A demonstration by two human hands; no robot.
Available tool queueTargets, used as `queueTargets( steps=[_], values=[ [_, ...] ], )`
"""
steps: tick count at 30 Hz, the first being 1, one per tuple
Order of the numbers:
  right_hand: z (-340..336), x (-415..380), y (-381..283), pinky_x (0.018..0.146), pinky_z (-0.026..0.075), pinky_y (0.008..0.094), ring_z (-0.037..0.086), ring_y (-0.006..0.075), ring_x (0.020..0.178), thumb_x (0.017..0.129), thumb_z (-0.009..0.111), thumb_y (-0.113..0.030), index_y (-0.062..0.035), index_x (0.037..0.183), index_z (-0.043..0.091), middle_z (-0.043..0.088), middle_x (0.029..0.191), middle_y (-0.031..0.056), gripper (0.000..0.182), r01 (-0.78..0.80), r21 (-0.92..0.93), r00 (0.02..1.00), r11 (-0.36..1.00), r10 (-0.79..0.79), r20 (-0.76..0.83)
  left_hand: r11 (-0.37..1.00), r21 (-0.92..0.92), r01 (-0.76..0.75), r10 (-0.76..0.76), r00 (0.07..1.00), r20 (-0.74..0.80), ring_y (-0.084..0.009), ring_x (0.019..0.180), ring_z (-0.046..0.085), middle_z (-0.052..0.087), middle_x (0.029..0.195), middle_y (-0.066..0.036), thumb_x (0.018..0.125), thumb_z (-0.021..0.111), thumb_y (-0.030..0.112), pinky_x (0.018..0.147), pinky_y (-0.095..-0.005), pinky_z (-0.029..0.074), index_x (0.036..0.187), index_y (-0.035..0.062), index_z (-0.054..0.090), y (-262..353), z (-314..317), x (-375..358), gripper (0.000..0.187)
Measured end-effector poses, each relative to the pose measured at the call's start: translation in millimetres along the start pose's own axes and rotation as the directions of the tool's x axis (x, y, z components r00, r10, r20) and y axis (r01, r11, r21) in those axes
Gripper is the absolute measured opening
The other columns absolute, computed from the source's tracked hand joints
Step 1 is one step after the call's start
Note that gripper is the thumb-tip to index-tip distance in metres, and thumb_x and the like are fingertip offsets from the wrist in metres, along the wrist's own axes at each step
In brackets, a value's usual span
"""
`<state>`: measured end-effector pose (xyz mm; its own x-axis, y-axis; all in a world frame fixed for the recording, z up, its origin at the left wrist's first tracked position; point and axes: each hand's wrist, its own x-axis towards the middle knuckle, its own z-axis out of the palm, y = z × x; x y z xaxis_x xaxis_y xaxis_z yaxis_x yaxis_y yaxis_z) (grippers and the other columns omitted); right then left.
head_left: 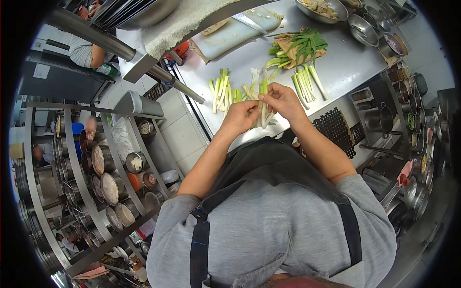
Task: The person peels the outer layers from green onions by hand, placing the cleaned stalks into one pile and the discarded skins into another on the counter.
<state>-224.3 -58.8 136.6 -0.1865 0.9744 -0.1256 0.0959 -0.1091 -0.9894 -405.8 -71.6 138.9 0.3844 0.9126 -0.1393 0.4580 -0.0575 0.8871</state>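
Both our hands, left hand & right hand, grasp a scallion stalk over the steel counter; tugging too hard could snap it.

A single head-worn camera looks steeply down over the person's own chest and apron onto the left hand and right hand, which meet near the frame's upper middle around a scallion stalk. The fisheye lens bends the scene and blackens the corners. Beyond the grip the steel counter runs toward the top edge; left of it, shelves of pots curve away. The view sits close, at arm's length.
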Motion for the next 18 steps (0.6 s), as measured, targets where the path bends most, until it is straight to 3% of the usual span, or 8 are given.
queueTargets(
  steps=[2,4,7,9,11,12,14,18],
  values=[
    [-4.5,0.4,4.4,0.045,0.040,0.0222,0.054,0.0080,0.050,0.083,0.067,-0.016,-0.0006,0.084,0.060,0.059,0.064,0.0027,0.016,-0.020,0.125,1.000,0.992,0.017,0.026,0.998,-0.068,-0.007,0.008,1.000,0.005,-0.0087,0.065,0.053,0.063,0.078,-0.003,0.089,0.059,0.014,0.061,-0.0230,0.044,0.100,-0.0019,0.066,-3.0,1.0,1.1,0.020],
    [-7.7,-4.6,2.4,0.045,0.040,0.0217,0.054,0.0081,0.051,0.083,0.066,-0.015,-0.0003,0.087,0.060,0.059,0.066,0.0022,0.016,0.005,0.178,1.000,0.984,-0.004,-0.007,0.883,-0.430,0.189,-0.156,0.981,0.111,-0.0090,0.063,0.053,0.063,0.077,-0.004,0.089,0.060,0.015,0.058,-0.0225,0.043,0.099,-0.0007,0.066,-4.2,-1.7,2.5,0.019],
    [-17.0,-7.4,-1.7,0.044,0.041,0.0204,0.056,0.0091,0.054,0.084,0.064,-0.014,0.0004,0.092,0.060,0.060,0.072,0.0030,0.017,0.049,0.240,0.996,0.969,-0.029,-0.085,0.812,-0.542,0.217,-0.242,0.970,0.027,-0.0089,0.062,0.052,0.064,0.076,-0.004,0.089,0.059,0.014,0.056,-0.0223,0.042,0.102,0.0007,0.066,-20.0,-0.6,10.9,0.019],
    [-25.9,-5.3,-1.4,0.044,0.041,0.0196,0.058,0.0099,0.056,0.085,0.063,-0.014,0.0008,0.094,0.060,0.061,0.076,0.0042,0.017,0.072,0.251,0.990,0.965,-0.039,-0.133,0.836,-0.496,0.235,-0.276,0.961,-0.009,-0.0115,0.063,0.056,0.065,0.080,-0.006,0.088,0.060,0.017,0.058,-0.0244,0.045,0.108,-0.0009,0.063,-40.0,1.3,18.9,0.026],
    [-33.0,-2.6,-2.3,0.046,0.044,0.0206,0.059,0.0116,0.058,0.085,0.063,-0.015,0.0015,0.095,0.060,0.061,0.077,0.0049,0.020,0.075,0.273,0.988,0.959,-0.034,-0.152,0.955,0.176,0.238,-0.232,0.971,-0.052,-0.0153,0.071,0.060,0.066,0.087,-0.010,0.087,0.062,0.022,0.067,-0.0276,0.049,0.113,-0.0025,0.060,-56.7,3.3,26.0,0.036],
    [-34.7,-3.8,-6.3,0.047,0.045,0.0218,0.060,0.0124,0.060,0.084,0.064,-0.015,0.0019,0.095,0.061,0.062,0.077,0.0052,0.020,0.068,0.273,0.988,0.959,-0.027,-0.151,0.956,0.175,0.234,-0.228,0.972,-0.051,-0.0153,0.071,0.060,0.066,0.087,-0.010,0.087,0.062,0.022,0.067,-0.0276,0.049,0.113,-0.0025,0.060,-62.5,7.4,26.2,0.036],
    [-38.0,-4.2,-5.5,0.048,0.046,0.0224,0.060,0.0128,0.060,0.084,0.064,-0.015,0.0022,0.095,0.061,0.062,0.077,0.0054,0.021,0.071,0.269,0.989,0.961,-0.033,-0.142,0.938,0.347,0.012,0.010,0.998,-0.063,-0.0183,0.083,0.062,0.065,0.094,-0.015,0.086,0.062,0.026,0.076,-0.0286,0.049,0.114,-0.0032,0.059,-63.3,13.7,24.3,0.041],
    [-33.7,-7.2,-6.3,0.050,0.047,0.0234,0.061,0.0136,0.062,0.084,0.064,-0.014,0.0028,0.098,0.061,0.063,0.078,0.0062,0.022,0.057,0.293,0.993,0.954,-0.024,-0.114,1.000,0.004,-0.007,0.008,0.984,-0.177,-0.0162,0.090,0.061,0.065,0.096,-0.014,0.086,0.063,0.025,0.081,-0.0274,0.047,0.114,-0.0016,0.060,-31.4,3.2,24.5,0.038]
  ],
)
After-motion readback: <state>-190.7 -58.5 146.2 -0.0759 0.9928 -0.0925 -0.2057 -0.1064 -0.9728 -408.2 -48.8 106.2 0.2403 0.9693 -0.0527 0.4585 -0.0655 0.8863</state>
